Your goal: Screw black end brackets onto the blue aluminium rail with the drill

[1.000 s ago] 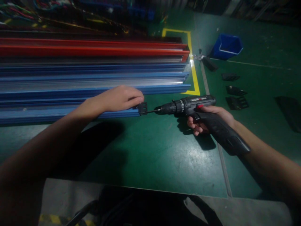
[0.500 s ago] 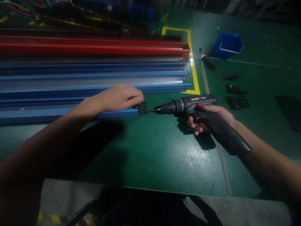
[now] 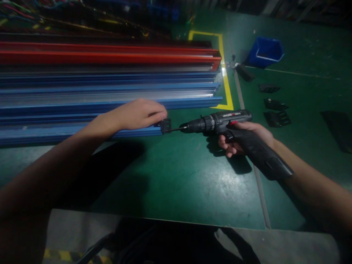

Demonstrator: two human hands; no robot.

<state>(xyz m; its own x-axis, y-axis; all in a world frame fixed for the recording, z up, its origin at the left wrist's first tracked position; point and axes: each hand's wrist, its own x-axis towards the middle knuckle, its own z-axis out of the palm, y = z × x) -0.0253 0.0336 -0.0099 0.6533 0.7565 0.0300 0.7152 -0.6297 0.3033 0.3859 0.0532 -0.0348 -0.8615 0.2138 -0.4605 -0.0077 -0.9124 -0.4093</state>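
Note:
My right hand is wrapped round the handle of a black cordless drill, which points left. Its long thin bit reaches a black end cap at the right end of the nearest blue metal profile. Over that end lies my left hand, fingers closed down on the profile, thumb beside the cap. The far side of its fingers is hidden. Where the bit's tip meets the cap is too small to make out.
More blue profiles and a red profile lie behind, parallel. On the green table, several black end caps lie at the right, near a blue bin. Yellow tape marks the surface; the table's front edge runs below.
Hardly anything differs: the view has shifted very slightly. Both hands, the drill and the profile keep their places relative to each other.

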